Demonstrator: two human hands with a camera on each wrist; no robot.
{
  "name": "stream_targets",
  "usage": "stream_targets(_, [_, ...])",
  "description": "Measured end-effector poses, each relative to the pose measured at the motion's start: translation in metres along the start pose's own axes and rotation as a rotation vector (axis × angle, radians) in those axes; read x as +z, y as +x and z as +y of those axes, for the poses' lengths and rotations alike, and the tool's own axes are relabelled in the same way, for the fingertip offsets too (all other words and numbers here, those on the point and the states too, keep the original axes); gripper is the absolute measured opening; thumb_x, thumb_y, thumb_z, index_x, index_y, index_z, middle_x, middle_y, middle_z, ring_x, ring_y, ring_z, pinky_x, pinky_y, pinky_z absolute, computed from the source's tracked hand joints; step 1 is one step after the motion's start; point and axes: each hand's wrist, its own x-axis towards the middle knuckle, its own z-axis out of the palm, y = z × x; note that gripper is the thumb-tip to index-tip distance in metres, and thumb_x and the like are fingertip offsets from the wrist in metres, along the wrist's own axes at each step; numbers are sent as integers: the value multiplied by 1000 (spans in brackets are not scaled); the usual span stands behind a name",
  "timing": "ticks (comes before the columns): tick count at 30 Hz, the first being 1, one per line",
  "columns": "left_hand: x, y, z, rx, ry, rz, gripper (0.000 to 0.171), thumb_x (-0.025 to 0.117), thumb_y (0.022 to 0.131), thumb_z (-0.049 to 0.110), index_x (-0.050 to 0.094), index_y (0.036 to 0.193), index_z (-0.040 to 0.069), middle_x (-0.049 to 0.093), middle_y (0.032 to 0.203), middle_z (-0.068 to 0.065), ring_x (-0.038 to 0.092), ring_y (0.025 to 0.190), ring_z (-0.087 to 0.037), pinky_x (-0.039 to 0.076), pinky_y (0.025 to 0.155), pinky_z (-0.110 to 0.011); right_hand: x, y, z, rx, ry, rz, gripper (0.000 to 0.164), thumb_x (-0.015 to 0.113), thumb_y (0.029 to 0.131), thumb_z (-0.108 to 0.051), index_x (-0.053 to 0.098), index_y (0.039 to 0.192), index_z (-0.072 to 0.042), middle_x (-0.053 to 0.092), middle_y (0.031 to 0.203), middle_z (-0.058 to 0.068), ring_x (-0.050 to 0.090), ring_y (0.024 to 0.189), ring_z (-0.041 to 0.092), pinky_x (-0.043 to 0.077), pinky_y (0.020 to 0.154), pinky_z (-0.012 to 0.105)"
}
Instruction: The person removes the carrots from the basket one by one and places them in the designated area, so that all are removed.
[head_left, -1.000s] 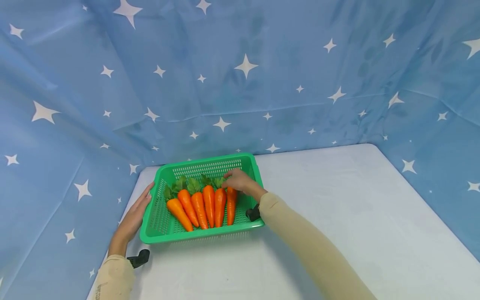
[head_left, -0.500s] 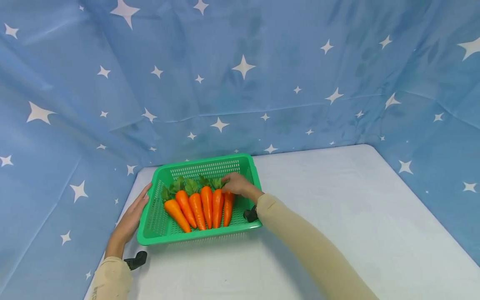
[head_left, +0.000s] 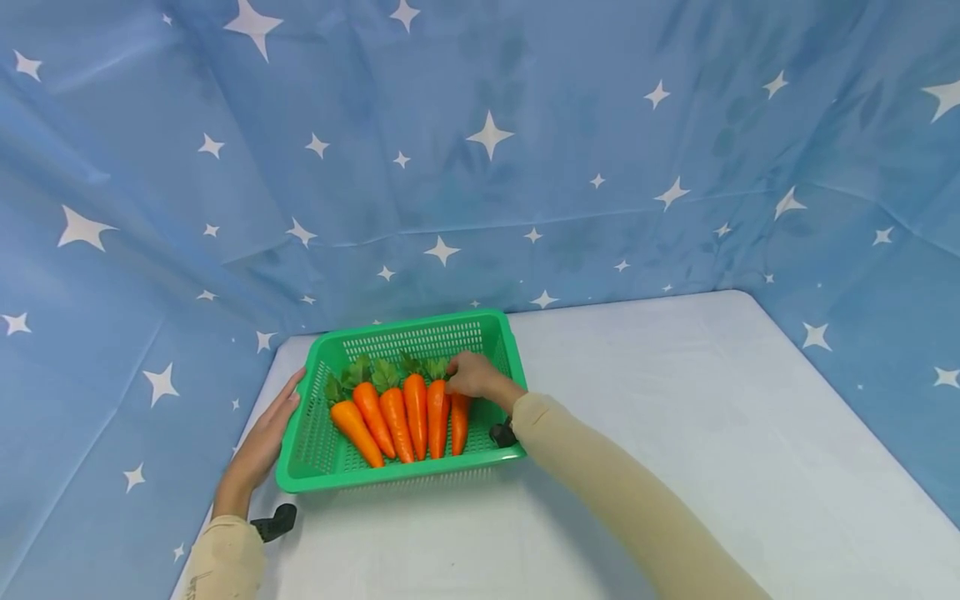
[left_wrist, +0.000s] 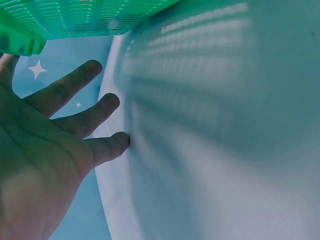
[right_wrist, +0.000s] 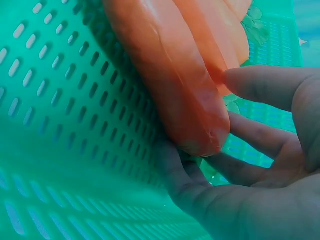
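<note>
A green plastic basket with slotted walls holds several orange carrots side by side. Their leafy green tops point to the far wall. My left hand rests against the basket's left rim; in the left wrist view its fingers are extended and spread. My right hand is inside the basket, its fingers curled round the top end of the rightmost carrot. In the right wrist view the thumb lies by the neighbouring carrot, and fingers wrap the end of the rightmost one.
The basket stands at the back left of a white-covered table. A blue curtain with white stars hangs behind and along both sides. A small black wrist camera sits at the left wrist.
My right hand has shifted slightly nearer at the rightmost carrot and covers more of its top end. The left hand stays at the rim. The head view drifts a little.
</note>
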Motion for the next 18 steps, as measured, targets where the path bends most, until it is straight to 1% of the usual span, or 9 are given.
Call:
stream_targets(4, [1,-1,0,-4,-6,2,66,30,118,50,5,175,28,-1,180,-10,2,161,-42,9,122,-73,0,-1,1,-8,-14,-14,48,70,96,-1,65,144,4,61,148,21,59,133,39,54,103,48])
stream_targets(6, [1,-1,1,-7,-7,-4,66,29,118,50,5,175,29,-1,180,-10,3,161,-42,12,123,-70,0,-1,1,-4,-23,-27,51,72,95,0,64,145,3,62,148,20,60,132,38,55,102,47])
stream_targets(7, [1,-1,0,-9,-7,-8,65,29,118,51,5,175,30,-1,180,-9,5,160,-41,17,124,-63,0,-1,1,0,-32,-35,52,74,94,-1,65,145,2,62,147,19,60,131,37,55,101,46])
stream_targets(9, [0,-1,-1,-3,-12,-17,65,28,118,52,4,175,31,-1,180,-9,6,160,-41,26,123,-42,0,-1,1,14,-38,-51,55,78,92,-2,65,146,0,62,147,18,60,130,36,55,101,46])
stream_targets(11, [0,-1,-2,4,-18,-25,66,28,117,52,4,175,31,-1,180,-8,6,160,-40,32,113,-22,-1,-2,0,21,-38,-65,59,81,90,-3,64,147,-1,62,148,16,60,131,36,54,103,46])
stream_targets(13, [-1,0,-2,12,-22,-27,66,28,117,53,4,175,31,-1,180,-8,6,160,-39,33,99,-9,-2,-2,0,21,-38,-74,60,83,89,-4,65,147,-2,61,148,16,59,132,35,53,105,46])
stream_targets(16, [-1,0,-2,14,-24,-27,66,29,117,53,4,175,32,-1,180,-8,6,160,-39,33,97,-8,-3,-3,0,17,-26,-79,60,84,89,-2,65,146,-1,60,149,17,58,134,35,52,106,46])
stream_targets(18, [-1,0,-2,13,-26,-27,66,29,117,53,4,175,32,-1,180,-7,8,160,-39,34,97,-9,-4,-3,-1,18,-22,-71,59,83,89,-1,66,145,-1,62,148,17,59,133,35,53,105,45])
